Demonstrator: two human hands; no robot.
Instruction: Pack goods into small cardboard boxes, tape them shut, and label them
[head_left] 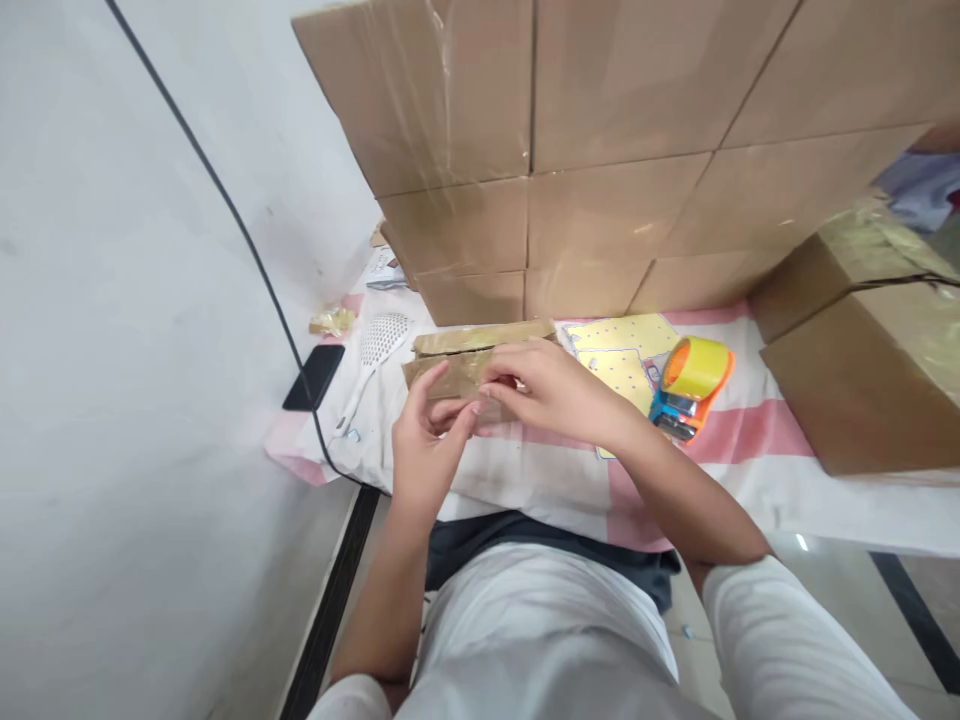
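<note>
A small brown cardboard box (450, 372) with tape on its flaps lies on the cloth-covered table in front of me. My left hand (431, 430) is at its near left side, thumb and fingers curved but apart. Above its near right part, my right hand (544, 388) has thumb and forefinger pinched together. Whatever may be between those fingertips is too small to make out. The tips of both hands almost meet, and they hide part of the box.
Stacked cardboard boxes (615, 210) rise behind, with another carton (862, 375) at right. A tape dispenser (690, 390) sits on yellow sheets (615, 370). To the left are a white perforated racket-like thing (384, 338), a black phone (314, 378) and a hanging cable (232, 208).
</note>
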